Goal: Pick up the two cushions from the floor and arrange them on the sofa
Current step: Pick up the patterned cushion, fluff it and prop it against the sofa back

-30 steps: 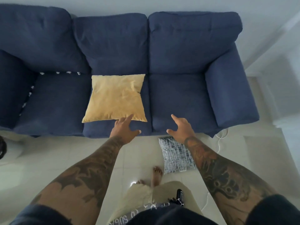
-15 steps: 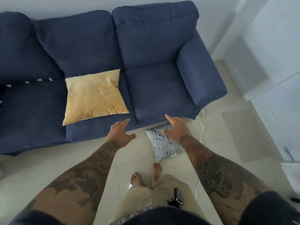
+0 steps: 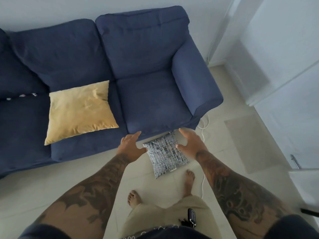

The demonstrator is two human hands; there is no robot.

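A yellow cushion (image 3: 79,110) lies flat on the middle seat of the dark blue sofa (image 3: 151,99). On the pale tiled floor, just in front of the sofa's right seat, lies a small black-and-white patterned cushion (image 3: 164,155). My left hand (image 3: 132,146) hovers at that cushion's left edge, fingers spread and empty. My right hand (image 3: 190,141) hovers over its upper right corner, also spread and empty. Whether either hand touches the cushion is unclear.
My bare feet (image 3: 189,181) stand on the floor just behind the patterned cushion. A white cable (image 3: 204,125) runs along the floor by the sofa's right arm. A white wall and door frame (image 3: 276,66) rise on the right.
The view has swung right and down. Both hands have moved away from the sofa seat and now flank the patterned cushion on the floor.
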